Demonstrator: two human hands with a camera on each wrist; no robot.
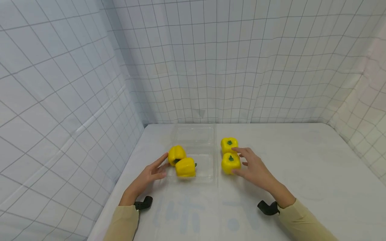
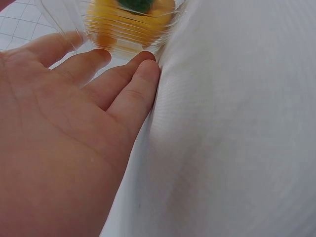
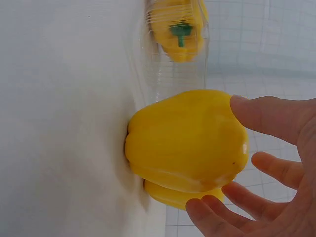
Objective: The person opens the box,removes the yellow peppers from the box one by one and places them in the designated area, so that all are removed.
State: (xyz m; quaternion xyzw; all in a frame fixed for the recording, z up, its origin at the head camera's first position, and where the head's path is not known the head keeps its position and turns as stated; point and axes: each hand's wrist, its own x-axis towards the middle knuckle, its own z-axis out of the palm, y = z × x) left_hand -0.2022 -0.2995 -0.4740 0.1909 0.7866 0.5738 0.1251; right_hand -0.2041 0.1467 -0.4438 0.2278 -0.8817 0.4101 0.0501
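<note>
A clear plastic clamshell box (image 1: 207, 169) lies on the table with two yellow bell peppers inside. One bell pepper (image 1: 177, 153) lies at its back left, the other (image 1: 185, 167) in front with its green stem facing right. My left hand (image 1: 148, 174) is at the box's left side, fingers extended and fingertips right at the ribbed wall. To the right of the box, two more peppers stand stem up, a far one (image 1: 225, 144) and a near one (image 1: 229, 164). My right hand (image 1: 254, 168) spreads thumb and fingers about the near pepper (image 3: 185, 140), thumb tip at its upper edge.
The box's clear lid (image 1: 194, 134) is folded back flat behind the base. White cloth with a grid of dark lines (image 1: 193, 67) hangs behind the table and along both sides. The white tabletop (image 1: 307, 167) extends to the right.
</note>
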